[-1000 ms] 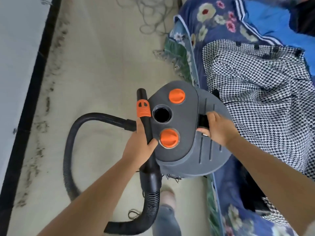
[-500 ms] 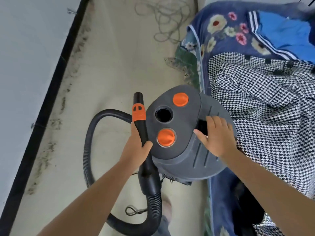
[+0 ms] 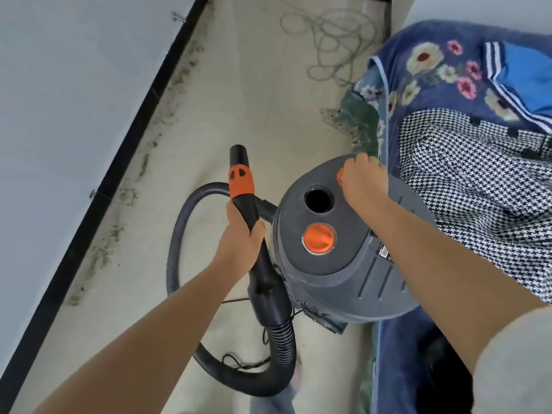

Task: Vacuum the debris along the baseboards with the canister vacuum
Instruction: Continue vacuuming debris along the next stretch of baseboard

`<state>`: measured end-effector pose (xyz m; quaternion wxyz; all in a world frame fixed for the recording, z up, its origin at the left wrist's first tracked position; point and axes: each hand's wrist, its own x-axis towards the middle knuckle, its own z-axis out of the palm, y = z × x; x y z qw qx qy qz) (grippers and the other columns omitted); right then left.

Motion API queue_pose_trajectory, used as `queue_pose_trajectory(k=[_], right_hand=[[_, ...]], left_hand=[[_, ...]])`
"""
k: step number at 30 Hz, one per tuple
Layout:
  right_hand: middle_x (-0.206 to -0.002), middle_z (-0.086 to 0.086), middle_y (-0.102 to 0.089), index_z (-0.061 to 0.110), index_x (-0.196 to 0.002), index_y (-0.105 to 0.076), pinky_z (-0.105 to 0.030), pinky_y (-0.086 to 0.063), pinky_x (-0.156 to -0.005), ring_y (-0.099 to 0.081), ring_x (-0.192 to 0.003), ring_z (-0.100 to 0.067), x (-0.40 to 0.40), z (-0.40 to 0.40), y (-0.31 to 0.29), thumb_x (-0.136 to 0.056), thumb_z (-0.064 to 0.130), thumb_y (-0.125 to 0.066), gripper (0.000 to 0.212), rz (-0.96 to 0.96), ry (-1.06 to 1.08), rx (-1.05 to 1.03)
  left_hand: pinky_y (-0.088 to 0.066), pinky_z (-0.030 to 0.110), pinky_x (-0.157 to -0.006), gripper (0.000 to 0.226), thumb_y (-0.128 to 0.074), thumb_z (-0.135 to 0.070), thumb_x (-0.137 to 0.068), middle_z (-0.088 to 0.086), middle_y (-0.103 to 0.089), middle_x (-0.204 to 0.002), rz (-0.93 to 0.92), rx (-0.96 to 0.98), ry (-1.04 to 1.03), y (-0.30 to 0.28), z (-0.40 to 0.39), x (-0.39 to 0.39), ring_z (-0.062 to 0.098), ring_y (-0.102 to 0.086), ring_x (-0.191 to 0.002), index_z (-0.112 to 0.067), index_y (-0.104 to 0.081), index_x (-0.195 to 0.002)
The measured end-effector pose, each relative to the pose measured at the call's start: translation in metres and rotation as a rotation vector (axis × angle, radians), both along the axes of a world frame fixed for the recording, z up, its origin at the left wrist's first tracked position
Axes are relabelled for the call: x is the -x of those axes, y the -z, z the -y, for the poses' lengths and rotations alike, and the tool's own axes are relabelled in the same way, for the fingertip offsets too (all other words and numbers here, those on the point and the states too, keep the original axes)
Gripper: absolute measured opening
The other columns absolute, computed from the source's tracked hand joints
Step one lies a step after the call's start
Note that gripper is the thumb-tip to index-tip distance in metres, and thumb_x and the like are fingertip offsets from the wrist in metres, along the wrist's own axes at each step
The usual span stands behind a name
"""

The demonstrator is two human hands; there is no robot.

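one canister vacuum (image 3: 343,258) at frame centre, two orange knobs. left hand (image 3: 239,243) clenched around nozzle wand (image 3: 248,210), just left of canister. right hand (image 3: 363,182) gripping far knob (image 3: 340,176). debris (image 3: 125,192) along baseboard (image 3: 98,186), upper left.

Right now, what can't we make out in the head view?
- Far orange knob: mostly hidden under the right hand; its setting is unreadable.
- Label on the canister vacuum: too small, partly behind the forearm.
- Hose low end: cut off by the bottom edge.
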<state>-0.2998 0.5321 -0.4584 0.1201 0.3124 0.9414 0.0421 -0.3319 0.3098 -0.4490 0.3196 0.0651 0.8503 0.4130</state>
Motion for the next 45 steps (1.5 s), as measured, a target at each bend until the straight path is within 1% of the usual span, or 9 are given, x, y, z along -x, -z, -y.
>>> queue_pose_trajectory(k=[5, 9, 12, 15, 18, 26, 36, 39, 45], right_hand=[[-0.123, -0.026, -0.053, -0.003, -0.122, -0.041, -0.040, -0.039, -0.089, -0.047, -0.117, -0.039, 0.005, 0.002, 0.004, -0.097, 0.011, -0.041, 0.029, -0.022, 0.225, 0.118], [-0.116, -0.023, -0.056, -0.003, -0.122, -0.044, -0.044, -0.040, -0.083, -0.053, -0.107, -0.040, -0.021, 0.044, -0.012, -0.097, 0.037, -0.041, 0.047, -0.230, 0.100, 0.046], [-0.098, -0.018, -0.061, -0.004, -0.112, -0.055, -0.045, -0.044, -0.078, -0.058, -0.091, -0.038, -0.064, 0.124, -0.006, -0.090, 0.045, -0.046, 0.054, -0.400, -0.185, 0.453], [-0.121, -0.006, -0.054, 0.006, -0.133, -0.041, -0.034, -0.041, -0.093, -0.051, -0.112, -0.023, -0.086, 0.205, 0.007, -0.076, 0.062, -0.052, 0.081, -0.170, -0.227, 0.895], [-0.111, -0.001, -0.056, 0.012, -0.127, -0.044, -0.023, -0.038, -0.079, -0.056, -0.105, -0.018, -0.069, 0.254, 0.018, -0.082, 0.035, -0.067, 0.055, -0.214, -0.154, 0.991], [-0.116, -0.008, -0.056, 0.007, -0.122, -0.048, -0.028, -0.044, -0.081, -0.058, -0.104, -0.025, 0.009, 0.338, 0.009, -0.087, 0.024, -0.062, 0.041, -0.078, -0.505, 0.859], [-0.113, -0.010, -0.056, 0.007, -0.120, -0.044, -0.035, -0.047, -0.083, -0.058, -0.099, -0.026, 0.084, 0.459, 0.005, -0.089, 0.023, -0.056, 0.037, 0.200, -0.886, 0.661], [-0.114, -0.009, -0.055, 0.008, -0.121, -0.043, -0.032, -0.046, -0.082, -0.057, -0.100, -0.024, 0.117, 0.483, 0.003, -0.088, 0.021, -0.056, 0.037, 0.338, -0.994, 0.614], [-0.119, -0.004, -0.051, 0.018, -0.132, -0.038, -0.028, -0.041, -0.074, -0.053, -0.104, -0.022, 0.217, 0.489, -0.021, -0.090, 0.018, -0.055, 0.045, 0.432, -1.312, 0.158]], left_hand=[[-0.042, 0.027, -0.055, 0.056, -0.040, -0.021, -0.099, -0.002, -0.047, -0.079, 0.038, 0.020, -0.103, 0.002, 0.007, 0.008, 0.011, -0.048, -0.064, -0.008, -0.010, -0.144], [-0.047, 0.035, -0.072, 0.062, -0.040, -0.024, -0.099, 0.011, -0.052, -0.114, 0.093, 0.050, -0.184, -0.007, 0.021, 0.021, 0.025, -0.055, -0.087, -0.007, -0.004, -0.147], [-0.050, 0.045, -0.089, 0.059, -0.041, -0.025, -0.099, 0.015, -0.048, -0.127, 0.173, 0.036, -0.368, -0.011, 0.049, 0.033, 0.034, -0.054, -0.106, -0.008, -0.009, -0.146], [-0.049, 0.046, -0.090, 0.050, -0.042, -0.027, -0.098, 0.009, -0.047, -0.110, 0.214, 0.019, -0.535, -0.015, 0.090, 0.044, 0.029, -0.051, -0.096, -0.009, -0.020, -0.139], [-0.049, 0.049, -0.092, 0.047, -0.044, -0.027, -0.097, 0.013, -0.047, -0.121, 0.198, -0.003, -0.673, -0.018, 0.140, 0.055, 0.032, -0.052, -0.103, -0.010, -0.025, -0.137], [-0.048, 0.028, -0.064, 0.024, -0.054, -0.021, -0.093, 0.006, -0.051, -0.105, 0.238, -0.238, -1.000, -0.020, 0.268, 0.067, 0.021, -0.053, -0.090, -0.014, -0.039, -0.111], [-0.051, 0.033, -0.062, 0.041, -0.056, -0.017, -0.091, 0.017, -0.052, -0.113, 0.432, -0.197, -1.237, 0.019, 0.414, 0.094, 0.031, -0.057, -0.094, -0.005, -0.036, -0.125], [-0.050, 0.031, -0.057, 0.043, -0.058, -0.018, -0.090, 0.015, -0.051, -0.111, 0.518, -0.239, -1.301, 0.034, 0.445, 0.100, 0.027, -0.058, -0.082, -0.006, -0.034, -0.124], [-0.057, 0.041, -0.057, 0.043, -0.057, -0.008, -0.091, 0.017, -0.052, -0.124, 0.801, -0.755, -1.573, 0.058, 0.439, 0.129, 0.027, -0.059, -0.079, -0.004, -0.034, -0.127]])
